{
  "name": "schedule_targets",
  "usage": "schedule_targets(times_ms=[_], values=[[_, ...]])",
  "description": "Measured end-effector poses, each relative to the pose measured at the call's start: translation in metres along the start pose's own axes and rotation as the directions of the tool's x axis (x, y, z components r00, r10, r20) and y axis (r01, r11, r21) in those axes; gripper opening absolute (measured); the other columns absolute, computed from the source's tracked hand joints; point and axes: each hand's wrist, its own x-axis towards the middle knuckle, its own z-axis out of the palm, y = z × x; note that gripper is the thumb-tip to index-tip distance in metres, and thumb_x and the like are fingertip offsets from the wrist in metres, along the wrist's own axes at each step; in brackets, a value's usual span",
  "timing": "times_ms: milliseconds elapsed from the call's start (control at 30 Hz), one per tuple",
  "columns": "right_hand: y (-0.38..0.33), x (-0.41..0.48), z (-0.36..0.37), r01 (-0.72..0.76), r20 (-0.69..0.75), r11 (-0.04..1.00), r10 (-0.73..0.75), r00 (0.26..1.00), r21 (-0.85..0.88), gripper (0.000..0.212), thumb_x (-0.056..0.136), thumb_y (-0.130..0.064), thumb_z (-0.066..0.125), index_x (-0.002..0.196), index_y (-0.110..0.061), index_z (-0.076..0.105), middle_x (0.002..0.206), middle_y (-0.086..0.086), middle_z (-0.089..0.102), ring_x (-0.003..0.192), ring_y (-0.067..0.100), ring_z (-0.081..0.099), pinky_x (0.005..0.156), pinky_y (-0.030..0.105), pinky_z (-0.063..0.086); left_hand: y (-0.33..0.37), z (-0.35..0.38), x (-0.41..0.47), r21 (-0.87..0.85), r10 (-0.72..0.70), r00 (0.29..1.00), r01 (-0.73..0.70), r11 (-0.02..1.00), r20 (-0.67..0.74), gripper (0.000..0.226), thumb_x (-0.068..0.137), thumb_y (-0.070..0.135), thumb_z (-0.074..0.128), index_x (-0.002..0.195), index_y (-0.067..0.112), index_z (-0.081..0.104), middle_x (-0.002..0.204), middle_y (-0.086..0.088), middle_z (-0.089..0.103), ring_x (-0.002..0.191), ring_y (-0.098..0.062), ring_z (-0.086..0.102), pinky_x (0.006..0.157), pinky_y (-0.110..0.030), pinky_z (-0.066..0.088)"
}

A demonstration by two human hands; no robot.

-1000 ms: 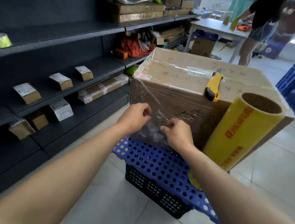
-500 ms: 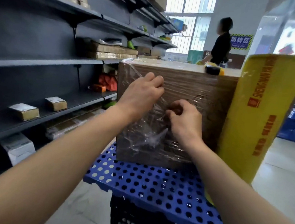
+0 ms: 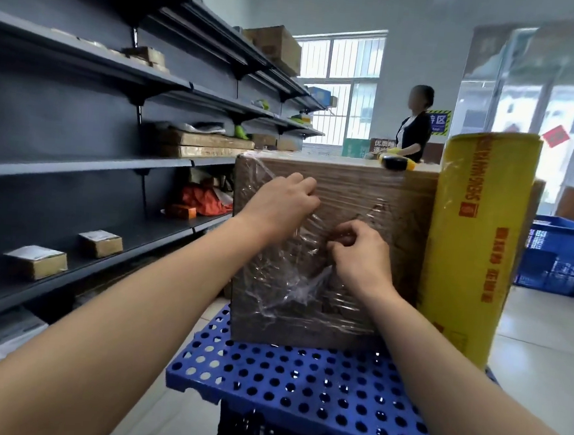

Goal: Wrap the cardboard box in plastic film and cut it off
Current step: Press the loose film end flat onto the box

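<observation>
Left hand [image 3: 279, 206] and right hand [image 3: 361, 257] are pinching loose plastic film [image 3: 294, 283] against the near face of the cardboard box [image 3: 349, 188], already wrapped, sitting on a blue platform [image 3: 300, 383]. Roll [image 3: 475, 249] is standing right; cutter [image 3: 396, 163] is lying atop, cutting seemingly outstanding.

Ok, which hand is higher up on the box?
The left hand, near the top of the box; the right hand pinches film lower down.
</observation>
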Motion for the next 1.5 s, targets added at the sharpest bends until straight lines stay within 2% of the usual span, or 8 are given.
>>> schedule_targets(times_ms=[267, 400, 500, 633, 733, 967, 1300, 1500], values=[[0.005, -0.004, -0.004, -0.024, 0.047, 0.999, 0.027, 0.999, -0.048, 0.021, 0.084, -0.025, 0.069, 0.102, -0.014, 0.067, 0.102, 0.003, 0.067, 0.100, 0.022, 0.060, 0.085, 0.029, 0.047, 0.001, -0.004, -0.006, -0.195, -0.050, 0.995, 0.032, 0.980, -0.086, 0.021, 0.090, -0.002, 0.045, 0.105, 0.012, 0.051, 0.111, -0.004, 0.054, 0.106, -0.019, 0.039, 0.090, -0.029, 0.037], [-0.001, -0.011, -0.001, -0.187, 0.261, 0.972, 0.220, 0.940, -0.144, 0.040, 0.073, -0.048, 0.075, 0.087, -0.013, 0.063, 0.084, 0.001, 0.066, 0.081, 0.019, 0.063, 0.069, 0.031, 0.052, 0.003, 0.000, -0.010, -0.128, 0.009, 1.000, -0.010, 0.992, -0.004, 0.032, 0.093, 0.006, 0.049, 0.124, 0.014, 0.050, 0.125, -0.003, 0.052, 0.113, -0.020, 0.041, 0.093, -0.030, 0.037], [-0.002, -0.013, 0.008, -0.190, 0.402, 0.947, 0.284, 0.871, -0.259, 0.039, 0.075, -0.031, 0.079, 0.099, -0.006, 0.063, 0.094, 0.006, 0.066, 0.083, 0.021, 0.062, 0.057, 0.028, 0.048, 0.006, 0.004, -0.012, -0.017, 0.028, 1.000, -0.028, 0.999, -0.013, 0.034, 0.093, 0.005, 0.048, 0.126, 0.011, 0.051, 0.126, -0.006, 0.052, 0.112, -0.022, 0.044, 0.092, -0.032, 0.039], [0.005, -0.014, 0.012, -0.161, 0.489, 0.927, 0.320, 0.811, -0.340, 0.027, 0.078, -0.009, 0.072, 0.105, -0.004, 0.069, 0.100, 0.009, 0.069, 0.090, 0.020, 0.065, 0.078, 0.031, 0.056, 0.009, 0.003, -0.014, 0.015, 0.021, 1.000, -0.021, 1.000, -0.004, 0.026, 0.093, 0.001, 0.043, 0.115, 0.008, 0.057, 0.119, -0.006, 0.054, 0.109, -0.021, 0.044, 0.089, -0.030, 0.038], [0.014, -0.024, 0.007, -0.133, 0.541, 0.921, 0.328, 0.774, -0.367, 0.025, 0.076, -0.003, 0.071, 0.101, -0.005, 0.073, 0.094, 0.005, 0.069, 0.087, 0.019, 0.065, 0.072, 0.026, 0.055, 0.008, 0.006, -0.018, -0.075, -0.014, 0.999, 0.012, 0.997, -0.033, 0.027, 0.093, 0.001, 0.044, 0.117, 0.010, 0.053, 0.122, -0.005, 0.051, 0.111, -0.020, 0.041, 0.091, -0.029, 0.038], [0.020, -0.035, 0.006, -0.050, 0.578, 0.897, 0.325, 0.748, -0.440, 0.024, 0.077, -0.002, 0.070, 0.100, -0.006, 0.072, 0.100, 0.006, 0.070, 0.095, 0.020, 0.066, 0.084, 0.032, 0.056, 0.010, 0.006, -0.029, 0.000, 0.130, 0.967, -0.133, 0.991, 0.217, 0.031, 0.096, 0.030, 0.049, 0.126, 0.026, 0.056, 0.132, 0.004, 0.048, 0.124, -0.022, 0.033, 0.096, -0.034, 0.033], [0.017, -0.039, 0.003, 0.010, 0.655, 0.895, 0.318, 0.686, -0.445, 0.030, 0.081, -0.006, 0.069, 0.111, -0.006, 0.067, 0.110, 0.007, 0.068, 0.103, 0.021, 0.063, 0.090, 0.031, 0.053, 0.018, 0.011, -0.022, 0.083, 0.180, 0.978, -0.189, 0.979, 0.102, 0.037, 0.097, 0.023, 0.046, 0.133, 0.028, 0.046, 0.133, -0.001, 0.045, 0.118, -0.022, 0.039, 0.092, -0.033, 0.034], [0.020, -0.041, 0.007, 0.013, 0.671, 0.914, 0.289, 0.682, -0.406, 0.019, 0.076, -0.002, 0.071, 0.074, -0.019, 0.064, 0.099, 0.004, 0.071, 0.093, 0.019, 0.066, 0.084, 0.031, 0.055, 0.027, 0.009, -0.020, 0.085, 0.311, 0.888, -0.358, 0.930, 0.338, 0.031, 0.095, 0.035, 0.048, 0.123, 0.043, 0.059, 0.148, 0.003, 0.026, 0.128, -0.023, 0.026, 0.094, -0.035, 0.030]])
